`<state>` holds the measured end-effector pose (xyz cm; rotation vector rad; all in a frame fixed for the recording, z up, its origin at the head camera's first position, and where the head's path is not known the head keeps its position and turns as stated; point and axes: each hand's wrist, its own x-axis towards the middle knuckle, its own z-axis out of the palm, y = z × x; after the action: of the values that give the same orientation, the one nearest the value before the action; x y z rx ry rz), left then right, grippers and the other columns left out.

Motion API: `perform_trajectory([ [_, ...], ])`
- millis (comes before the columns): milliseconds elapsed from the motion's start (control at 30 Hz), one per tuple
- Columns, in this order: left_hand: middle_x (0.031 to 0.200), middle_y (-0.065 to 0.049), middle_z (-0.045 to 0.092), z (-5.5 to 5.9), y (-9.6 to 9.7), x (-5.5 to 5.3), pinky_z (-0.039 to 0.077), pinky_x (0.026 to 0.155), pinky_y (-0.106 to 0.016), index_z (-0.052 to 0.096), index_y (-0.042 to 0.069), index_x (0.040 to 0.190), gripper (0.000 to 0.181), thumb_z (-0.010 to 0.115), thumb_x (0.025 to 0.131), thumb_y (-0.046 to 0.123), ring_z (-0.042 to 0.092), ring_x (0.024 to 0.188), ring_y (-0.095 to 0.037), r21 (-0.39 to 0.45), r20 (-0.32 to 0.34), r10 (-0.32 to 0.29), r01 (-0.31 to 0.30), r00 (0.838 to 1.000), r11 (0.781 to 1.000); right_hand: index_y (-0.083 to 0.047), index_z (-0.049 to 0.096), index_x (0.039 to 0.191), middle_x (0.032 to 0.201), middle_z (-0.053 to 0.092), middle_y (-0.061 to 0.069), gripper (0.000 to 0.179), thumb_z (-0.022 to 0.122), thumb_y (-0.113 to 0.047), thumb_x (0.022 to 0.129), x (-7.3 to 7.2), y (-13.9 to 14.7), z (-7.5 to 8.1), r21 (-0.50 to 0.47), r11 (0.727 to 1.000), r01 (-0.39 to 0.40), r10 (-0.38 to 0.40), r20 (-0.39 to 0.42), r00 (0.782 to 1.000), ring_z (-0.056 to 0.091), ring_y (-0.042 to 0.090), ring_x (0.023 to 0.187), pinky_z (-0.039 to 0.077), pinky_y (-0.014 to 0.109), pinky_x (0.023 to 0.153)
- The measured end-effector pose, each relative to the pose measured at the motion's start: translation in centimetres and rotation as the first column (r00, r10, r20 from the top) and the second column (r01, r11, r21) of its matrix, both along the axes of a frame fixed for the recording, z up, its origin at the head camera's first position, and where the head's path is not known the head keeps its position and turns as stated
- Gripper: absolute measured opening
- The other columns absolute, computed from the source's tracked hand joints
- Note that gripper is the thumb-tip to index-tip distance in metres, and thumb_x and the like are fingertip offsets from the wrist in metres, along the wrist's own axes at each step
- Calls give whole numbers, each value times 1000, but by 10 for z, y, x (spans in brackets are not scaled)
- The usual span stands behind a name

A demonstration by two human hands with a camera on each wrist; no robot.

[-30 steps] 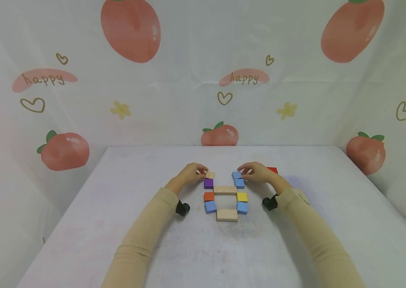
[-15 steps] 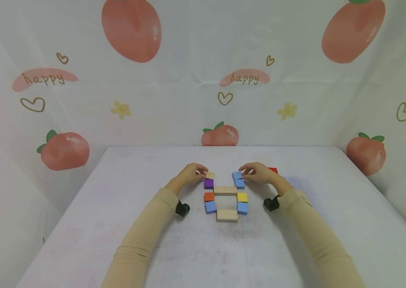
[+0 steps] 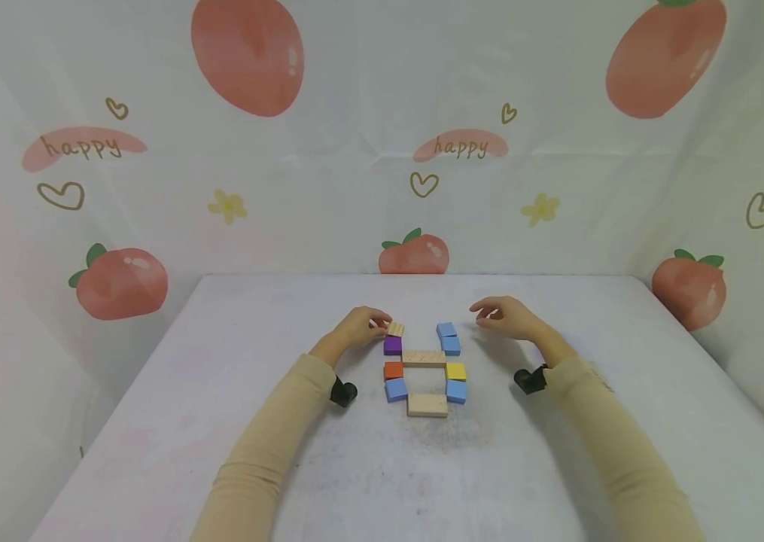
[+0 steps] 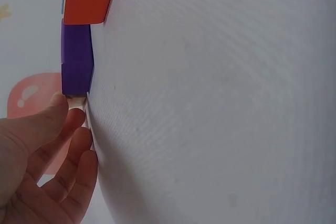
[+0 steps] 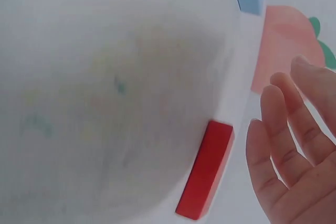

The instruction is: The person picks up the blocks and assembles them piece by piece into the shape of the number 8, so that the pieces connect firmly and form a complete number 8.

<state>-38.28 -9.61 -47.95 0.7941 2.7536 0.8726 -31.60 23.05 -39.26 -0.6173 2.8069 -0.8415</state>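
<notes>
At the far left of a two-column block pattern, my left hand [image 3: 357, 326] pinches a striped wooden block [image 3: 396, 329] at its outer side. The left wrist view shows thumb and index finger at that block, just past a purple block [image 4: 76, 59]; most of it is hidden. My right hand [image 3: 506, 318] is raised off the table, fingers loosely extended and holding nothing. To its left lie two blue blocks, the far one [image 3: 446, 330] touching the near one [image 3: 451, 346]. A red block [image 5: 205, 170] lies below the right hand; the head view hides it.
A long wooden block [image 3: 424, 359] bridges the columns. Nearer lie an orange block [image 3: 394, 370], a yellow block [image 3: 455, 371], two more blue blocks and a plain wooden block [image 3: 427, 405]. All rest on the white table [image 3: 232, 421], before a printed backdrop [image 3: 327, 196].
My right hand has let go of the far blue block and moved right and up, over the red block, which is now covered. The left hand has stayed in place.
</notes>
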Motion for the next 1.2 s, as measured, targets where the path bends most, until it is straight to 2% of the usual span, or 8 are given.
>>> perform_trajectory([
  [100, 105, -6, 68, 29, 6, 23, 50, 87, -33, 62, 11, 121, 32, 62, 90, 19, 62, 98, -20, -63, 77, 63, -59, 995, 996, 0, 59, 118, 103, 64, 18, 30, 59, -10, 90, 0, 7, 2, -17, 1000, 23, -23, -6, 1000, 60, 24, 87, 53, 35, 79],
  [333, 93, 2, 68, -29, -6, -21, 48, 70, -24, 65, 14, 115, 35, 64, 87, 36, 61, 81, -12, 28, -60, -12, 14, 998, 1000, 0, 58, 121, 108, 63, 20, 34, 59, -14, 90, 2, 24, 6, -10, 995, 99, -99, -12, 995, 59, 34, 100, 51, 45, 88],
  [533, 100, 1, 68, -25, -3, -21, 49, 79, -27, 63, 17, 119, 36, 64, 87, 33, 62, 90, -15, -11, 17, 28, -28, 999, 1000, 2, 58, 120, 110, 60, 23, 37, 63, -17, 88, 4, 39, 6, -5, 987, 160, -160, 7, 987, 57, 35, 100, 52, 40, 82],
  [733, 94, 16, 66, -132, -14, -107, 50, 77, -26, 62, 37, 115, 33, 66, 84, 44, 61, 86, -6, -13, -79, 18, -19, 997, 1000, 5, 58, 118, 114, 56, 29, 39, 66, -16, 86, 4, 49, 1, -33, 985, 169, -168, 29, 985, 60, 37, 96, 51, 36, 78],
  [767, 93, 17, 65, -134, -14, -108, 50, 77, -26, 62, 38, 114, 32, 66, 83, 43, 61, 85, -5, -8, -77, 15, -15, 997, 1000, 5, 58, 119, 115, 55, 30, 40, 65, -17, 86, 3, 50, 0, -34, 985, 171, -169, 43, 985, 60, 39, 98, 51, 37, 80],
  [867, 94, 16, 65, -119, -11, -95, 50, 79, -27, 62, 36, 115, 31, 66, 84, 39, 61, 86, -5, -19, -52, 38, -39, 998, 999, 3, 56, 121, 121, 51, 31, 41, 64, -19, 87, 1, 52, -3, -25, 983, 180, -177, 86, 980, 57, 41, 103, 50, 43, 86],
  [967, 97, 5, 68, -54, -4, -40, 50, 78, -27, 64, 19, 118, 32, 66, 87, 25, 62, 87, -11, -25, -39, 43, -44, 998, 999, 2, 55, 122, 125, 49, 31, 42, 63, -20, 88, -1, 52, -5, -11, 982, 186, -184, 111, 977, 54, 42, 106, 47, 47, 90],
  [1200, 93, 2, 69, -32, -4, -24, 49, 70, -24, 66, 14, 114, 35, 65, 86, 35, 61, 81, -12, 13, -48, 3, -2, 999, 1000, 0, 54, 124, 127, 49, 29, 43, 63, -21, 88, -1, 48, -6, 47, 977, 208, -212, 134, 968, 50, 42, 108, 45, 49, 91],
])
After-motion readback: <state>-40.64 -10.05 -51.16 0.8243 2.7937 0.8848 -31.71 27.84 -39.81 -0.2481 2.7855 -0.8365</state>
